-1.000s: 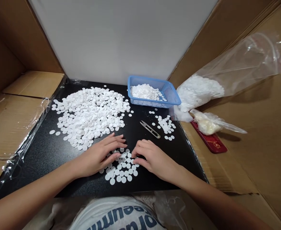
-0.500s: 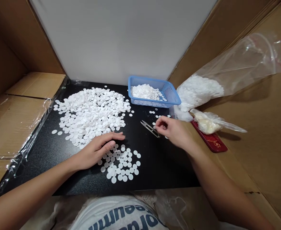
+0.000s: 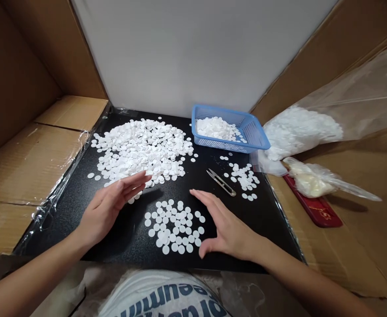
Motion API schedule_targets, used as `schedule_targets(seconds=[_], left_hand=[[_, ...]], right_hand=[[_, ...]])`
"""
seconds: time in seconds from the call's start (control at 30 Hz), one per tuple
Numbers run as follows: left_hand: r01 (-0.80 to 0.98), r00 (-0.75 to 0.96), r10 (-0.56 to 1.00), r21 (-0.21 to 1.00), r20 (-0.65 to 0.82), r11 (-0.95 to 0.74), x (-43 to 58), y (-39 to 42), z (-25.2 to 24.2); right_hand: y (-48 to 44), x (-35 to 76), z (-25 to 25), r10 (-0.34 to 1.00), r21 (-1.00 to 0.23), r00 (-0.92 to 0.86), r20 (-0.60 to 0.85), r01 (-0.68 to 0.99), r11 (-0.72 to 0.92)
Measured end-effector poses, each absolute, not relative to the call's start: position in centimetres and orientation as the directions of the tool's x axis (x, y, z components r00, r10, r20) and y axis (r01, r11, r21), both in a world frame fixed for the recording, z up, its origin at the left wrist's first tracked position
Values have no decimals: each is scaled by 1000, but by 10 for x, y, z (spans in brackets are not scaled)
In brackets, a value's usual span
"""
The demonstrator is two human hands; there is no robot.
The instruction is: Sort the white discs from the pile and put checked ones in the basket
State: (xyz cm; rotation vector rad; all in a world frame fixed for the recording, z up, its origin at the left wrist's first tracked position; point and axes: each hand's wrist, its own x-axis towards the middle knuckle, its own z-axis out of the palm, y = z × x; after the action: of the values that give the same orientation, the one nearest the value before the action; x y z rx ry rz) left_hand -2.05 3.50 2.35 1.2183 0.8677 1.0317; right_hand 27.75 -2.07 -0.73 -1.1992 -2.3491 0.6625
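White round discs lie on a black tabletop in a large heap, a smaller spread group near the front, and a small cluster at the right. My left hand is raised at the near edge of the large heap, fingers extended and holding nothing. Beside the front group's right edge, my right hand is open, thumb and fingers spread wide apart. Thread snips rest between the front group and the right cluster.
A blue basket holding white discs stands at the back. To its right leans a clear plastic bag of white pieces. A small knotted bag lies on a red case. Cardboard walls flank the black table.
My right hand has moved left and nearer from the right cluster, opening its pinched fingers. My left hand has lifted off the front group toward the left. The view has shifted left.
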Motion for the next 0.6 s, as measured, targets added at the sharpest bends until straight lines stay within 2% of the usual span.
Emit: schedule_targets(seconds=[0.1,0.2,0.4,0.6], left_hand=[[45,321,947,999,-21,7,-36,27,26],[251,402,915,965,-34,-75,-46,19,27],[324,581,814,913,13,-246,-50,6,17],[419,610,792,832,38,-363,-50,3,8]], right_hand=[[-27,270,-12,801,-535,-588,112,644,548],[-28,263,-15,775,-480,-623,108,650,589],[-26,251,-19,746,-422,-658,107,649,633],[-23,242,-21,751,-424,-645,143,645,635]])
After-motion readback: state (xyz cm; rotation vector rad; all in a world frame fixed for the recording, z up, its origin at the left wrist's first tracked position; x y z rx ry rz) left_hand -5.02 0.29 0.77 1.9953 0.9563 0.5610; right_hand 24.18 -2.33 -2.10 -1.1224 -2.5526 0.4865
